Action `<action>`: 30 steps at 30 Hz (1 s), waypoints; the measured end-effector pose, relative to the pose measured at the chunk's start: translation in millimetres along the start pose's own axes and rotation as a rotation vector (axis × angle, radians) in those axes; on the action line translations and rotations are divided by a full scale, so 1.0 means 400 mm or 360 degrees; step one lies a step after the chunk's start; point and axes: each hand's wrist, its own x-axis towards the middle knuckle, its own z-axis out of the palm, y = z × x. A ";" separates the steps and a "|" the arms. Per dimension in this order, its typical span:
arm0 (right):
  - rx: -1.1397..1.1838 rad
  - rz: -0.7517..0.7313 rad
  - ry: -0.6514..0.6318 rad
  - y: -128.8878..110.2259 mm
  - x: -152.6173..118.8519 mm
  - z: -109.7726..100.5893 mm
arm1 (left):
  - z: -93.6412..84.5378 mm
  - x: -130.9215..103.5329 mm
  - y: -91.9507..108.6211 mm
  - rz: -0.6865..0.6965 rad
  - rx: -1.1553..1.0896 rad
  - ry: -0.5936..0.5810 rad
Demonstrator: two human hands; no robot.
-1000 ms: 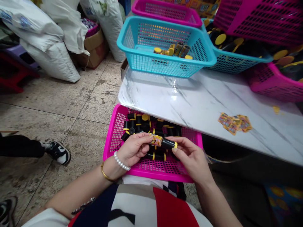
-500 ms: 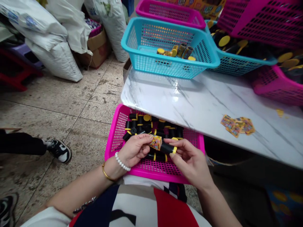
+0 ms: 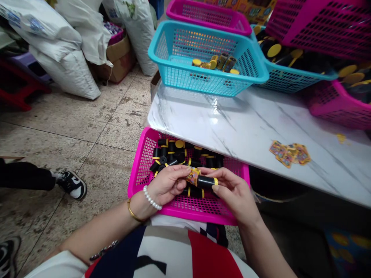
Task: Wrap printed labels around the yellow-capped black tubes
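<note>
My left hand (image 3: 171, 183) pinches a small yellow printed sleeve (image 3: 193, 176) between thumb and fingers. In my right hand (image 3: 230, 191) is a black cylinder with a yellow end (image 3: 206, 182), lying roughly level. The sleeve's right end meets the cylinder's left end; whether it is slipped over it I cannot tell. Under both hands is a pink basket (image 3: 136, 170), holding several more black cylinders with yellow ends (image 3: 171, 148). My fingertips hide part of the sleeve.
A marble-patterned table (image 3: 214, 119) borders the basket; on it lies a pile of yellow printed sleeves (image 3: 290, 153). Behind stands a blue basket (image 3: 208, 83) with several wrapped cylinders (image 3: 228, 63). White sacks (image 3: 69, 69) stand on the floor at left, near another person's shoe (image 3: 71, 184).
The black cylinder has turned nearer to level in my right hand. My left hand and the sleeve have shifted slightly right.
</note>
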 end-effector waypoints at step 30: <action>-0.0960 -0.0846 0.0041 0.015 -0.041 0.017 | -0.008 -0.048 0.037 0.0233 0.0945 -0.0345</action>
